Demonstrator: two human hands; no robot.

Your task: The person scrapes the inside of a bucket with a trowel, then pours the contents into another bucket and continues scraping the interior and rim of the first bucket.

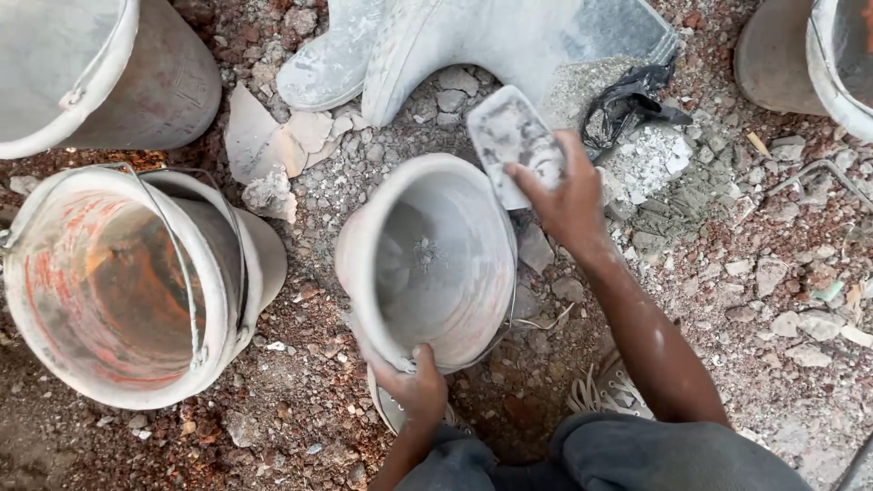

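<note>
Tilting bucket [436, 264] mouth up toward camera, scraper [511, 136] above.

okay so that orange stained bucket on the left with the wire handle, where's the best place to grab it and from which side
Judging by its pose, take the orange-stained bucket by its wire handle, coming from above. The bucket stands about upright, mouth open to the camera, and the handle lies across the opening near the right rim, free of rubble. The left hand already grips the rim of the grey bucket; the right hand holds a flat scraper.
</note>
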